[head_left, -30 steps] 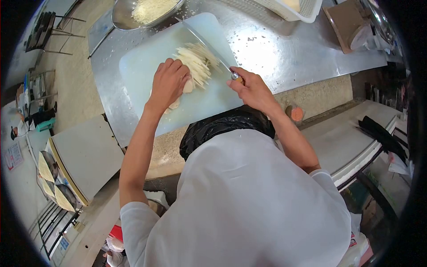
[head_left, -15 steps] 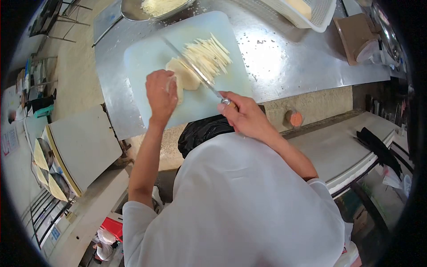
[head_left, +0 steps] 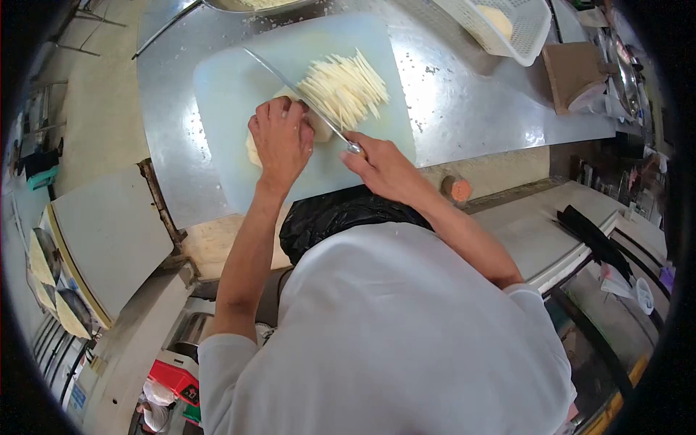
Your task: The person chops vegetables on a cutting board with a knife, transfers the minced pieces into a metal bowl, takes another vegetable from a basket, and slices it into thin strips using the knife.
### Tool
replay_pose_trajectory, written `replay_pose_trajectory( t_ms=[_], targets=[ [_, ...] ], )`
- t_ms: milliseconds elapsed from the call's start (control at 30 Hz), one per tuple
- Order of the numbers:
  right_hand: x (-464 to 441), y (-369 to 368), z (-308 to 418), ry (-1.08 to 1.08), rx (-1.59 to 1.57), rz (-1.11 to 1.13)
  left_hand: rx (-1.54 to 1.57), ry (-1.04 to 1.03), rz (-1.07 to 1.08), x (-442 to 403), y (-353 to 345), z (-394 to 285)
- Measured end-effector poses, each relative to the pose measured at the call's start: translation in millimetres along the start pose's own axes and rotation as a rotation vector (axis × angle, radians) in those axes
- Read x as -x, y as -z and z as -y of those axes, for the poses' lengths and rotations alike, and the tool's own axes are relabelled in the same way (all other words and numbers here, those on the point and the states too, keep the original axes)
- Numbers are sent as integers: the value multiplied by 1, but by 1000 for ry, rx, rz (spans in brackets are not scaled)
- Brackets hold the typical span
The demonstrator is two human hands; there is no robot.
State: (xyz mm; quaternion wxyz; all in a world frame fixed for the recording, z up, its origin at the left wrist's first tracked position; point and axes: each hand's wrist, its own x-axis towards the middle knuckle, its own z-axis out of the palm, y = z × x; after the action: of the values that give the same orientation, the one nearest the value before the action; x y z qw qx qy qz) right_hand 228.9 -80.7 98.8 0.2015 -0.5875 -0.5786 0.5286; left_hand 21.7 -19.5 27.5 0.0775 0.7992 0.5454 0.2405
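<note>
My right hand (head_left: pixel 377 165) is wrapped round the handle of a long knife (head_left: pixel 293 88), whose blade slants up and left across the cutting board (head_left: pixel 225 94). Beside the blade, on its right, lies a heap of thin pale strips (head_left: pixel 346 85). My left hand (head_left: pixel 281 138) presses with bent fingers on pale slices (head_left: pixel 320 129), left of the blade. Another pale piece (head_left: pixel 253 150) shows at that hand's left edge. The palm hides part of the slices.
A metal bowl (head_left: pixel 261 9) with pale shreds stands at the top edge. At the upper right are a white basket (head_left: pixel 533 29) holding a pale piece and a brown board (head_left: pixel 569 72). A black plastic bag (head_left: pixel 319 223) hangs at the table's near edge.
My left hand has moved right and up onto the slices beside the blade. Since the earliest frame, the strips have spread out to the blade's right. The whole view has shifted somewhat.
</note>
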Motion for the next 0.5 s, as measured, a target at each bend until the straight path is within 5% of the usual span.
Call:
replay_pose_trajectory(
  t_ms=[167,500],
  targets=[
    [14,20,44,-165,-57,98,40,12,8,-2,3,1],
    [10,12,56,-169,-10,72,61,25,-19,0,6,0]
  ],
)
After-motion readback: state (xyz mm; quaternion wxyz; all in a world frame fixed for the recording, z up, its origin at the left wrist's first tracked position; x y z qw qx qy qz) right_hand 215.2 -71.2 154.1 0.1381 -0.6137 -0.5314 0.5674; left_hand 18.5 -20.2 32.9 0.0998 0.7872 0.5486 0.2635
